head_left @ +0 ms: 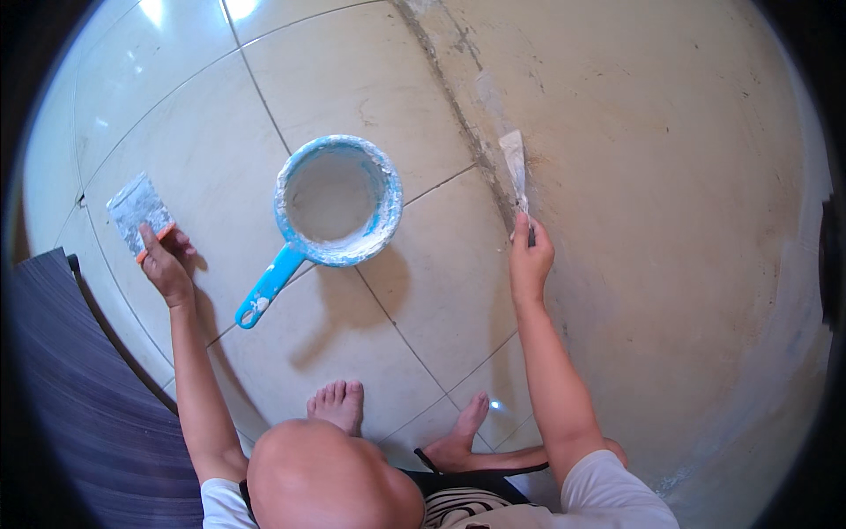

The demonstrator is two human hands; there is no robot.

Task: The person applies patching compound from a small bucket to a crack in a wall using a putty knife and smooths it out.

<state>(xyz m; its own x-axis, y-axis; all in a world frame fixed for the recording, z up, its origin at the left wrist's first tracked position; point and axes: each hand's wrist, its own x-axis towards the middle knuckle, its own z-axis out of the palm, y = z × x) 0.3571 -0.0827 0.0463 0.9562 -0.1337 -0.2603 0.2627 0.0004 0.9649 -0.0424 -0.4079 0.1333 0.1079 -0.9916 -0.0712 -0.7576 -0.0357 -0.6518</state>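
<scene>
My left hand [167, 264] grips a wide flat scraper [139, 208] by its orange edge; its blade is smeared with white paste. My right hand [530, 263] is closed round the dark handle of a narrow putty knife [515, 163], whose blade is coated in white and points away from me. The blade lies over or close above the seam between the tiles and a beige surface; contact is unclear. Between my hands, on the tiles, is a blue dipper [384, 216] with white paste round its rim and greyish-white material inside. Its handle [271, 284] slants toward me.
Large cream tiles [414, 291] cover the left and middle, meeting a stained beige surface [670, 176] on the right along a rough seam [449, 88]. A dark ridged object [88, 388] stands at lower left. My bare feet [337, 406] and bent knee are close in front.
</scene>
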